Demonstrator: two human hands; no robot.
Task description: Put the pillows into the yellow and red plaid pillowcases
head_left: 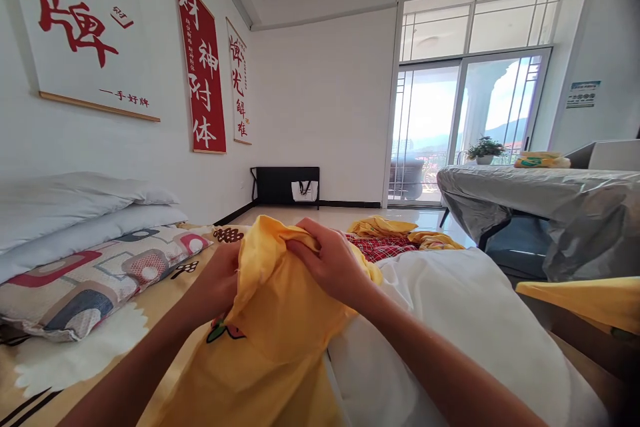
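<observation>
A yellow fabric cover [280, 320] with a small printed fruit and leaf motif is bunched up in front of me, its upper edge raised off the bed. My right hand [333, 257] pinches the gathered top edge between thumb and fingers. At the cover's left edge, my left hand [225, 277] grips the cloth; its fingertips are hidden behind the folds. The lower part of the cover hangs toward me over the bed. Beside it on the right lies a thick white quilt [450, 300], partly under my right forearm.
Left are white pillows [85, 203] and a patterned cushion [115, 273] on a printed yellow bedsheet [150, 340]. Yellow cloths [383, 227] and red plaid fabric [380, 248] lie at the bed's far side. Right stands a plastic-covered table [540, 183] with a potted plant [485, 149].
</observation>
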